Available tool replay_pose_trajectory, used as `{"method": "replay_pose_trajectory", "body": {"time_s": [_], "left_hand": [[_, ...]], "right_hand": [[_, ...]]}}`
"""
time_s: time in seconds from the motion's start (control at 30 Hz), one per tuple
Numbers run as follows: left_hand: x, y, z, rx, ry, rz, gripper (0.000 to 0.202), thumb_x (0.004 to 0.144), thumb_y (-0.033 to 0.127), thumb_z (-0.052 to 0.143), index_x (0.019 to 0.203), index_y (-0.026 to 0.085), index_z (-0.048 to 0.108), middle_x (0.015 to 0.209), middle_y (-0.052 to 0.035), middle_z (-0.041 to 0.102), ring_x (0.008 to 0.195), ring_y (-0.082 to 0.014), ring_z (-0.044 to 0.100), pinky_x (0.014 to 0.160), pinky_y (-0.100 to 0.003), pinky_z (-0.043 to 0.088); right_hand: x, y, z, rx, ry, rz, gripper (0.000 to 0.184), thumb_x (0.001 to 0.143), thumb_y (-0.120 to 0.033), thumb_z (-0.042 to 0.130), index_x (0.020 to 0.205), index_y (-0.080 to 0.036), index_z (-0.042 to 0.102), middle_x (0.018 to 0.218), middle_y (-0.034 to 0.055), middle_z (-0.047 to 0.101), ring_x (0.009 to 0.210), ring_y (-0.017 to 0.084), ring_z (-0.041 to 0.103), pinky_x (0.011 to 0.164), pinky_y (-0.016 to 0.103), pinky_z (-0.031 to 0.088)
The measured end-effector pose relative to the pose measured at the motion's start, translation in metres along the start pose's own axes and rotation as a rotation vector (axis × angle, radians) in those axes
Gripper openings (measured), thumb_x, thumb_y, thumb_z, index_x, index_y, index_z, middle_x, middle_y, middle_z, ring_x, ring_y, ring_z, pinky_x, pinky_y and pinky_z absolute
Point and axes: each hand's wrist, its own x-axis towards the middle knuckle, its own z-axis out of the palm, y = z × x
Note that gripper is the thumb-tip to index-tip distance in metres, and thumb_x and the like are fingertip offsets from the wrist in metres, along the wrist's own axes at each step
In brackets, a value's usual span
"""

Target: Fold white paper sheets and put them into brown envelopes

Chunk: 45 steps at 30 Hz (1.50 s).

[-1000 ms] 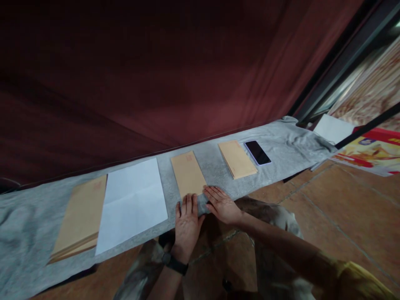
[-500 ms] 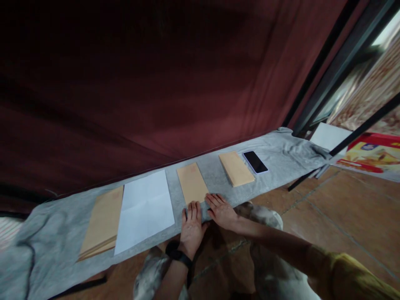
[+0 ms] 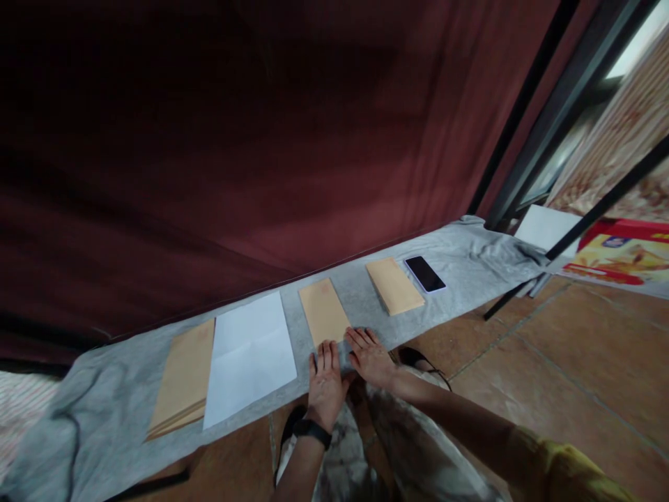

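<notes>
Currently both hands lie flat with fingers stretched, gripping nothing. The left hand [image 3: 325, 376] and right hand [image 3: 370, 355] rest at the near edge of one flat brown paper envelope [image 3: 324, 312] on the grey cloth [image 3: 470, 244]. It looks closed and smoothed. One creased white paper sheet [image 3: 251, 355] lies unpacked to its left. Two brown envelope stacks flank them, the thick left stack [image 3: 182, 380] and the thin right stack [image 3: 394, 286], with one black phone [image 3: 425, 273] beyond.
</notes>
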Motion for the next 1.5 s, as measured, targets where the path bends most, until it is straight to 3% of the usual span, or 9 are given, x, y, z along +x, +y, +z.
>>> {"method": "replay_pose_trajectory", "body": {"time_s": [0.63,0.93,1.13,1.2,1.5], "left_hand": [[-0.002,0.002,0.010,0.005,0.025,-0.046,0.068,0.090,0.038,0.054,0.150,0.010,0.040,0.154,-0.0203,0.045,0.147,-0.0324,0.035,0.118,-0.055,0.031],[-0.010,-0.002,0.003,-0.045,0.068,-0.066,0.067,0.095,0.047,0.045,0.151,0.011,0.039,0.156,-0.0182,0.043,0.147,-0.0297,0.037,0.117,-0.052,0.034],[-0.011,0.002,0.001,-0.055,0.015,-0.074,0.061,0.090,0.021,0.044,0.151,0.014,0.041,0.154,-0.0152,0.046,0.147,-0.0298,0.036,0.119,-0.053,0.031],[-0.011,0.004,0.000,-0.052,0.007,-0.082,0.062,0.088,0.014,0.042,0.150,0.014,0.042,0.153,-0.0144,0.049,0.148,-0.0285,0.035,0.120,-0.051,0.029],[-0.011,0.009,0.002,-0.079,-0.001,-0.136,0.069,0.085,0.014,0.042,0.153,0.008,0.034,0.156,-0.0176,0.042,0.149,-0.0293,0.032,0.121,-0.054,0.026]], "right_hand": [[-0.001,0.004,0.003,-0.036,0.024,-0.042,0.048,0.100,-0.032,0.050,0.145,-0.016,0.052,0.151,0.0122,0.050,0.138,0.026,0.048,0.117,0.046,0.034],[-0.007,0.007,-0.014,-0.014,0.015,-0.042,0.052,0.102,-0.032,0.046,0.149,-0.011,0.045,0.152,0.0159,0.048,0.143,0.027,0.041,0.118,0.050,0.035],[0.014,-0.031,-0.017,0.099,-0.050,-0.251,0.052,0.104,-0.035,0.042,0.152,-0.013,0.041,0.155,0.0106,0.045,0.146,0.021,0.037,0.122,0.041,0.032],[0.019,-0.038,-0.010,0.113,-0.076,-0.228,0.052,0.105,-0.035,0.041,0.150,-0.011,0.043,0.154,0.0115,0.047,0.145,0.020,0.038,0.122,0.039,0.032],[-0.001,-0.010,0.002,0.048,-0.062,-0.180,0.057,0.103,-0.036,0.045,0.153,-0.011,0.038,0.157,0.0153,0.040,0.147,0.025,0.034,0.122,0.048,0.028]]}}
